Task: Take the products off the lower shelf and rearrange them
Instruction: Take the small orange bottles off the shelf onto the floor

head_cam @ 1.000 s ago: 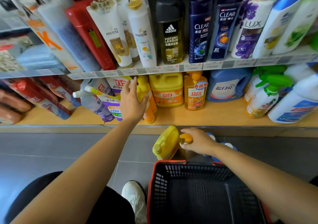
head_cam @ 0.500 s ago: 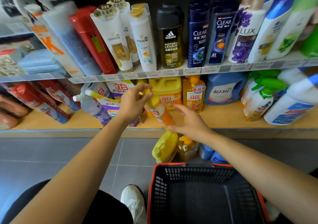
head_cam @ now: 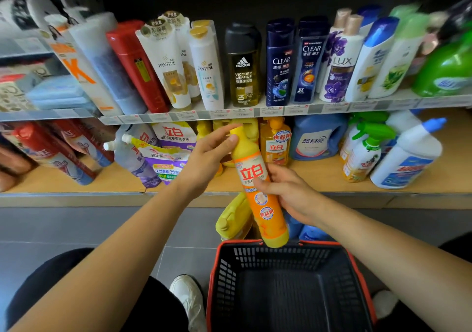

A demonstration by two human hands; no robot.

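Note:
A tall orange and yellow detergent bottle [head_cam: 260,191] hangs in the air in front of the lower shelf [head_cam: 319,176], above the basket's far rim. My left hand [head_cam: 207,158] grips its yellow neck and cap. My right hand [head_cam: 288,191] holds its middle from the right, thumb across the label. On the lower shelf stand a yellow pump bottle [head_cam: 275,142], a blue detergent jug [head_cam: 316,137], purple refill pouches [head_cam: 163,158] and green-trigger spray bottles [head_cam: 362,153].
A black basket with a red rim [head_cam: 288,291] sits on the floor under my arms. A yellow jug [head_cam: 233,219] and blue-capped bottles [head_cam: 311,233] stand on the floor behind it. The upper shelf [head_cam: 229,113] holds shampoo bottles. My white shoe [head_cam: 189,298] is beside the basket.
My left hand pulled the orange bottle off the lower shelf and toward me. My right hand left the bottle on the floor, rose and took hold of the orange bottle's middle.

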